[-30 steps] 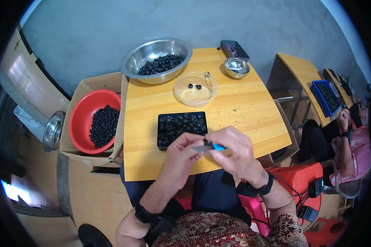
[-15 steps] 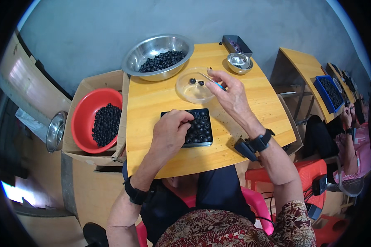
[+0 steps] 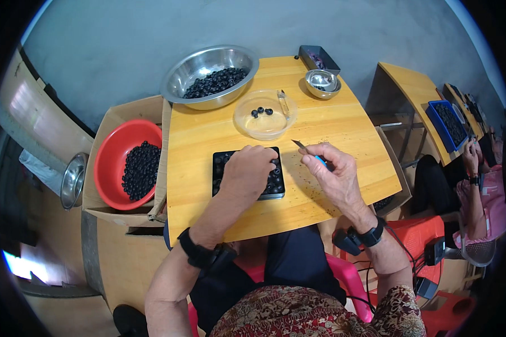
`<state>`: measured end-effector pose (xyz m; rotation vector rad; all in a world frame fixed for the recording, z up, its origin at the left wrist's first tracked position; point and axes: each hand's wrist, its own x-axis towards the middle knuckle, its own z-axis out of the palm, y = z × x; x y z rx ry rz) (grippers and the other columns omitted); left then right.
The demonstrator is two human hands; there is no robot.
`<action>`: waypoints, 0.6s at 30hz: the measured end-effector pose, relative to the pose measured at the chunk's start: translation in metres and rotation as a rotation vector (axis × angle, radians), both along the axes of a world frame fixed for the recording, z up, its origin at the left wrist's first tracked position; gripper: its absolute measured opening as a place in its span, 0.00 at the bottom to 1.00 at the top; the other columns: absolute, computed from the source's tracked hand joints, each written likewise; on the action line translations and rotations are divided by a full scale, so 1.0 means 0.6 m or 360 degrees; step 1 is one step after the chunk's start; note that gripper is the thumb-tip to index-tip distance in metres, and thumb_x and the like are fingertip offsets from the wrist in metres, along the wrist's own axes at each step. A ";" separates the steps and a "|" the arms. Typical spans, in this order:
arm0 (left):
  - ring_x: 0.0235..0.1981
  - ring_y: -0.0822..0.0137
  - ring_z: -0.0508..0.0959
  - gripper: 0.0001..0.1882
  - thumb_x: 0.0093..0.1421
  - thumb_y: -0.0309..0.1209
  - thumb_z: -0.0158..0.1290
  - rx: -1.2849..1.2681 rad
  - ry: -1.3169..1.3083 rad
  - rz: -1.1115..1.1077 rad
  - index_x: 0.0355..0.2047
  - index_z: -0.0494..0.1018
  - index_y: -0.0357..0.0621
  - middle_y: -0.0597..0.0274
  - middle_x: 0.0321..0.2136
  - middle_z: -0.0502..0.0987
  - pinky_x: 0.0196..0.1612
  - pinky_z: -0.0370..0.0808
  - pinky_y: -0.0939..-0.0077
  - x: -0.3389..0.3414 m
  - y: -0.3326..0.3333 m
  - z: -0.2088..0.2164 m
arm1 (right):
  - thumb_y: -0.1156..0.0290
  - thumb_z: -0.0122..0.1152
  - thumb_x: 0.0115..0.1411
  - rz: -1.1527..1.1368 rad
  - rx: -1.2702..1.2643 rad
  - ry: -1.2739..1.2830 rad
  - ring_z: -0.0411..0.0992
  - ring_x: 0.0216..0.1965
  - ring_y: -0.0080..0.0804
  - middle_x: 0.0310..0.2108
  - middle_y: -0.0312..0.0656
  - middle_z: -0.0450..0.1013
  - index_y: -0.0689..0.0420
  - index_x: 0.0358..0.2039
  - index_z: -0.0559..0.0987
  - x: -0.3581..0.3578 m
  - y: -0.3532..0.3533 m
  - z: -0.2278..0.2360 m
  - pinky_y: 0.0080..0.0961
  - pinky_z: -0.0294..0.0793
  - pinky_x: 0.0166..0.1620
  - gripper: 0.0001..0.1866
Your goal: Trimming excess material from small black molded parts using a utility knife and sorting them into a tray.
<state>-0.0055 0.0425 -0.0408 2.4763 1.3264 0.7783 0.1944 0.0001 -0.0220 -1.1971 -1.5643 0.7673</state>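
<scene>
My left hand point(image 3: 247, 171) reaches over a black square tray point(image 3: 215, 174) filled with dark round berry-like balls point(image 3: 275, 182). Its fingers are curled together at the tray's far right part, and whatever they grip is hidden. To the right, just above the table, my right hand point(image 3: 334, 171) is closed around a small knife point(image 3: 301, 146) with a blue handle, the blade pointing up and left. Beyond the tray stands a clear round plastic bowl point(image 3: 258, 132) with three dark balls point(image 3: 261, 112) in it. A slender pale piece point(image 3: 284, 105) lies against its right side.
A steel basin point(image 3: 171, 84) of dark balls stands at the far left of the table point(image 3: 343, 135). Small metal bowls point(image 3: 331, 92) and a grey tray point(image 3: 334, 66) sit far right. A red basin point(image 3: 108, 188) is in a carton at left; a co-worker point(image 3: 480, 196) sits at right.
My right hand has moved from above the clear bowl toward me with the knife. The bowl shows one more dark ball. My left hand has shifted right over the tray.
</scene>
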 end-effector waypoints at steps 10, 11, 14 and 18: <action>0.40 0.78 0.77 0.10 0.63 0.24 0.55 -0.1428 -0.1824 -0.0290 0.43 0.72 0.36 0.64 0.38 0.79 0.46 0.73 0.83 0.007 -0.102 0.037 | 0.77 0.66 0.57 0.0167 0.0124 0.0221 0.70 0.32 0.22 0.30 0.38 0.73 0.63 0.42 0.81 -0.015 -0.069 0.017 0.19 0.69 0.35 0.12; 0.40 0.78 0.77 0.10 0.63 0.24 0.55 -0.1428 -0.1830 -0.0295 0.43 0.72 0.36 0.64 0.38 0.79 0.46 0.73 0.83 0.009 -0.110 0.037 | 0.77 0.67 0.56 0.0181 0.0183 0.0201 0.70 0.31 0.22 0.30 0.38 0.74 0.62 0.44 0.81 -0.014 -0.070 0.015 0.19 0.69 0.35 0.14; 0.41 0.78 0.77 0.10 0.62 0.23 0.56 -0.1398 -0.1920 -0.0301 0.44 0.72 0.36 0.63 0.39 0.79 0.48 0.73 0.82 0.014 -0.131 0.033 | 0.78 0.67 0.56 0.0202 0.0278 0.0076 0.68 0.30 0.19 0.30 0.35 0.73 0.62 0.42 0.81 -0.016 -0.078 0.018 0.17 0.67 0.33 0.12; 0.40 0.76 0.77 0.10 0.61 0.24 0.57 -0.1066 -0.1914 -0.0208 0.43 0.73 0.37 0.63 0.38 0.79 0.48 0.74 0.80 0.014 -0.149 0.030 | 0.79 0.66 0.57 0.0177 0.0030 0.0317 0.65 0.28 0.15 0.29 0.33 0.71 0.61 0.37 0.80 -0.030 -0.102 0.000 0.15 0.64 0.32 0.07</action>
